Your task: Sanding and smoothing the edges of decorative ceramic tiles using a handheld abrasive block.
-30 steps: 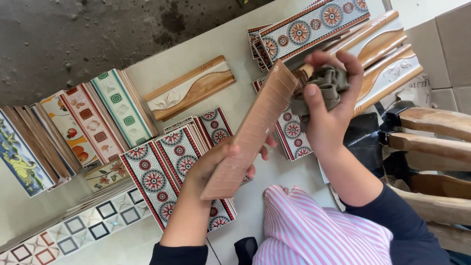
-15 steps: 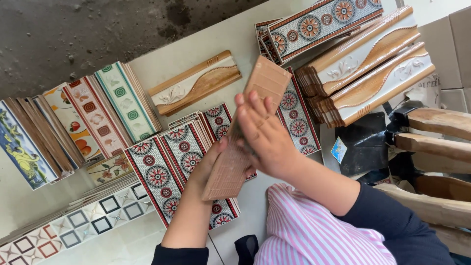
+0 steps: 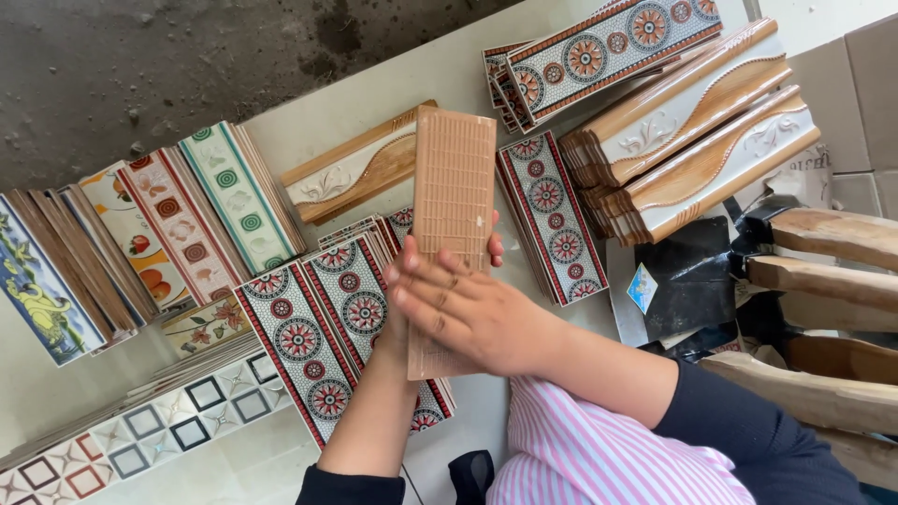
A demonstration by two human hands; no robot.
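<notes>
Person's got a long narrow tile (image 3: 455, 201) held up w/ its ribbed tan back facing the camera, pretty much upright in the view, over the middle of the counter (image 3: 374, 89). Left hand (image 3: 404, 309) is underneath/behind the lower part of it, mostly hidden, but a fingertip pokes out at the tile's right edge, so that grip looks clenched round the tile. Right hand (image 3: 472, 309) lies flat across the front of the lower half, fingers spread & pointing left, palm pressed on the tile, more of a flat press than a wrapped hold.

Stuff around it: right under the hands there's a stack of red/white medallion border tiles (image 3: 323, 346), and another strip of the same pattern (image 3: 552, 220) just to the right of the held tile. Behind it, a wood-tone tile w/ a white wavy relief (image 3: 360, 173), partly touching/overlapped by the held one in view. Top right has two thick stacks of the same wavy wood-look trim (image 3: 697, 140) plus more medallion tiles (image 3: 608, 42) leaning on them. Left side: a fanned row of mixed tiles, green-circle one (image 3: 238, 196), fruit pattern one (image 3: 131, 234), blue one (image 3: 33, 299) at the far edge. Bottom left, white strips w/ little square outlines (image 3: 140, 435). Black bag (image 3: 687, 281) to the right, next to some wooden slats (image 3: 832, 238).
</notes>
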